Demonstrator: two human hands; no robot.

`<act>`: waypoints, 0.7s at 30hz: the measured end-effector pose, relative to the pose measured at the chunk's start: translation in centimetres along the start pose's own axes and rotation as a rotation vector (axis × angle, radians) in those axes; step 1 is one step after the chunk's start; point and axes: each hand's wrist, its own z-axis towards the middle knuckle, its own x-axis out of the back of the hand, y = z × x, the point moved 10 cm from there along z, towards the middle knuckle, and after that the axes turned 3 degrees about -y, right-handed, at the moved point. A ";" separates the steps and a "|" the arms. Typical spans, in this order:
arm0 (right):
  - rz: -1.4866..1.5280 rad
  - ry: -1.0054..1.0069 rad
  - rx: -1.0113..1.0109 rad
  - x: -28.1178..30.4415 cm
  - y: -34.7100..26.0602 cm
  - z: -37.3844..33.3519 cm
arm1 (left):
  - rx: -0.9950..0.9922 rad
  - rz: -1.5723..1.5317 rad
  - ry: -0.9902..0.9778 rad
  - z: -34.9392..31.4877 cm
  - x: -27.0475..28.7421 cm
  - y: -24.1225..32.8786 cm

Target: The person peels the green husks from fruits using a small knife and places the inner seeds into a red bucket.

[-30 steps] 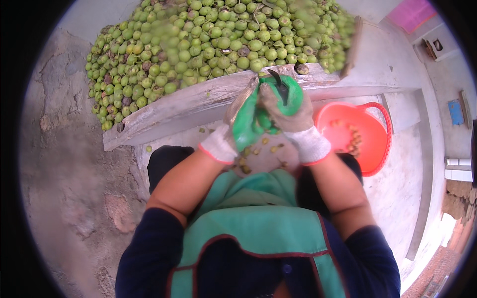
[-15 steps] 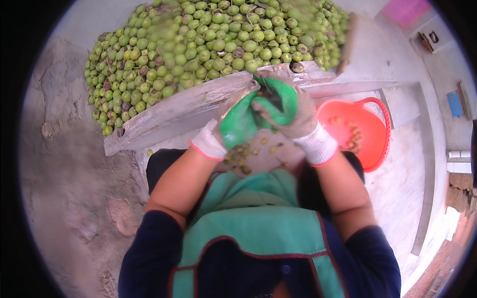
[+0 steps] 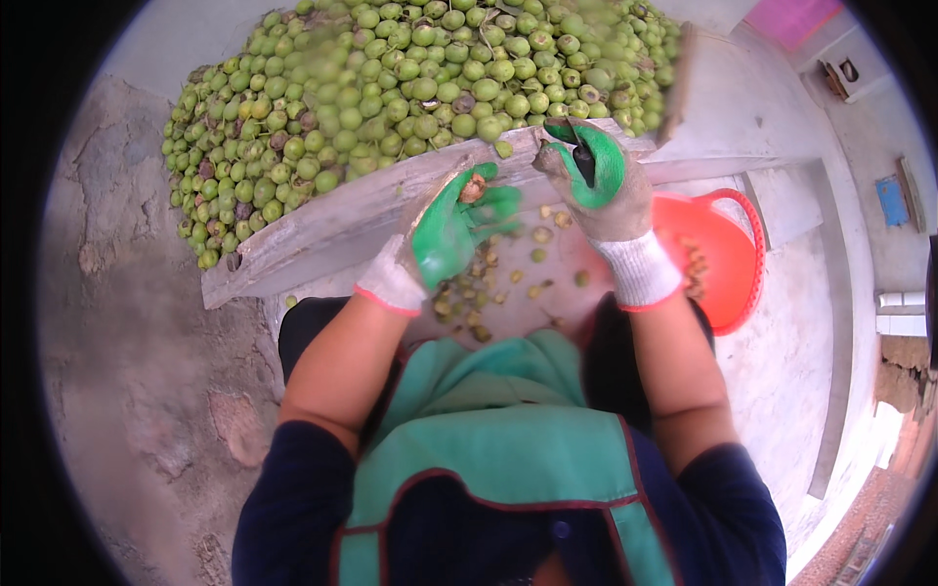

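Note:
Both my hands wear grey-white gloves with green palms, held apart over my lap. In my left hand (image 3: 454,225) a round brown walnut (image 3: 473,188) rests at the thumb side, its other fingers blurred. My right hand (image 3: 601,186) is closed around a small knife-like tool with a dark handle (image 3: 583,161); I cannot make out its blade clearly. Between the hands, a green husk piece (image 3: 503,148) shows against the wooden board (image 3: 362,207). Below them, several cut husk pieces (image 3: 479,293) lie scattered in front of my apron.
A big heap of green-husked walnuts (image 3: 391,88) rises behind the board. To the right stands a red plastic basket (image 3: 733,283) with brown walnuts (image 3: 696,269) in it. Rough concrete floor (image 3: 147,371) spreads at left. A low ledge (image 3: 835,342) runs along the right.
My hands have come apart from being pressed together, the right one moving right. The walnut now shows in my left hand and the dark handle in my right. More husk pieces are visible below.

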 end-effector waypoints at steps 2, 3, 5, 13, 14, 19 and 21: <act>0.075 -0.012 0.098 -1.5 -2.3 -1.1 | 0.014 -0.121 -0.159 0.4 -0.6 -0.7; 0.110 -0.238 -0.085 -4.0 -2.2 -1.4 | 0.021 -0.181 -0.232 0.5 -0.5 -1.1; -0.084 -0.387 0.034 -6.0 -3.9 -1.4 | -0.356 0.526 -0.135 0.7 1.6 0.3; 0.177 -0.170 -0.102 -4.1 0.3 -1.0 | 0.154 0.076 -0.217 -0.2 0.9 -3.2; 0.083 -0.128 -0.058 -3.2 0.4 -0.6 | 0.173 0.051 -0.274 -0.4 -0.2 -2.8; 0.342 -0.445 -0.289 -5.2 0.0 -2.6 | 0.011 0.372 -0.108 2.0 2.1 -2.8; -0.043 -0.398 -0.112 -7.2 0.5 -3.8 | -0.141 0.419 -0.090 1.0 2.1 -3.2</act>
